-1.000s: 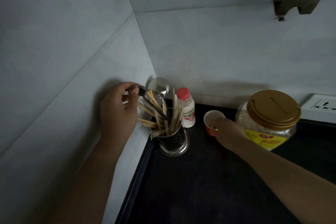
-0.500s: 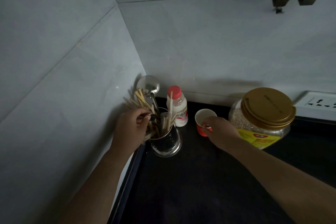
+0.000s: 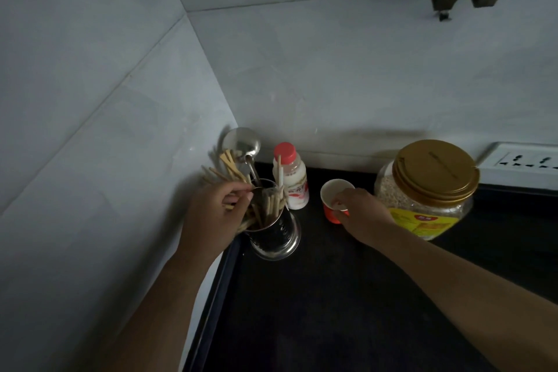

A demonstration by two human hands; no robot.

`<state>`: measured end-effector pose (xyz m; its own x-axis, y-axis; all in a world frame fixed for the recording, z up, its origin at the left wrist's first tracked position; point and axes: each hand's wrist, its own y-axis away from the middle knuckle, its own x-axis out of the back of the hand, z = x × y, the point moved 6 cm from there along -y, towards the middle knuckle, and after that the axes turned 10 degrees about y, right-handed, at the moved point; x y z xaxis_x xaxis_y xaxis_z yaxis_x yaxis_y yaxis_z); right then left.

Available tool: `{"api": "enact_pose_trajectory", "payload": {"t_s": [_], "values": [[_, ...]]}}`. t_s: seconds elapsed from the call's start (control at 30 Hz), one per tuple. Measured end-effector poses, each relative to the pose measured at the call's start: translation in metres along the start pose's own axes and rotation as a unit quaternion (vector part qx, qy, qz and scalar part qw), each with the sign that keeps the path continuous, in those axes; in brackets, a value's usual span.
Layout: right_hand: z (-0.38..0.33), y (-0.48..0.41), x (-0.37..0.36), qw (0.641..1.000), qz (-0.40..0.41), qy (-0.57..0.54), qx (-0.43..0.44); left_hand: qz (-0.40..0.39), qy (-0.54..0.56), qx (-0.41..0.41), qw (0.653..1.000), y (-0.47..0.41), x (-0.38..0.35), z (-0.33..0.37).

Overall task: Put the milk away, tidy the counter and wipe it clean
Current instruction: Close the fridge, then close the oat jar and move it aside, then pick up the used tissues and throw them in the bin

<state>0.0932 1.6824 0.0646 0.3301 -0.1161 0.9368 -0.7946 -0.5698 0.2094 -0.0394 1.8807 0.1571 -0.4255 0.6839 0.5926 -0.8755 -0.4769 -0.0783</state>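
Bottle (image 3: 292, 187) sits between left hand (image 3: 216, 217) and right hand (image 3: 363, 216).

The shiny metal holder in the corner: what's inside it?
Pale wooden chopsticks and a steel ladle stand in the metal holder. The left hand covers its left side; the bottom is hidden.

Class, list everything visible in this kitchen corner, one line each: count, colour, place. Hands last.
chopsticks: many, pale wood, in the holder
holder: one, shiny metal, counter's left corner
ladle: one, silver, standing in the holder
bottle: one, white with red cap, beside the holder
cup: one, red, white inside, right of the bottle
jar: one, clear with gold lid, right of the cup
socket strip: one, white, far right by the wall
counter: one, black, under everything
left hand: one, pinches a metal utensil at the holder's rim
right hand: one, grips the cup
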Motion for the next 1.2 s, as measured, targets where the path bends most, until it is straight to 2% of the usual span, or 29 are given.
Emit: {"api": "enact_pose_trajectory", "payload": {"t_s": [0.2, 0.33, 0.47, 0.67, 0.9, 1.0, 1.2], "values": [[0.002, 0.027, 0.012, 0.999, 0.041, -0.013, 0.023, 0.025, -0.026, -0.032, 0.999, 0.023, 0.007, 0.016], [0.01, 0.079, 0.024, 0.996, 0.052, -0.056, 0.035, 0.055, -0.024, -0.05, 0.997, 0.059, 0.004, 0.039], [0.027, 0.154, 0.025, 0.99, 0.045, -0.135, 0.01, 0.058, 0.047, -0.001, 0.997, 0.111, -0.016, 0.05], [0.069, 0.267, 0.002, 0.968, 0.013, -0.244, -0.05, -0.067, 0.175, 0.108, 0.976, 0.207, -0.098, 0.062], [0.128, 0.384, -0.027, 0.945, 0.025, -0.303, -0.124, -0.214, 0.194, 0.171, 0.942, 0.306, -0.187, 0.089], [0.149, 0.417, -0.033, 0.932, 0.039, -0.326, -0.154, -0.265, 0.187, 0.165, 0.931, 0.325, -0.214, 0.105], [0.157, 0.475, -0.041, 0.903, 0.1, -0.347, -0.234, -0.405, 0.151, 0.103, 0.896, 0.333, -0.246, 0.129]]}}
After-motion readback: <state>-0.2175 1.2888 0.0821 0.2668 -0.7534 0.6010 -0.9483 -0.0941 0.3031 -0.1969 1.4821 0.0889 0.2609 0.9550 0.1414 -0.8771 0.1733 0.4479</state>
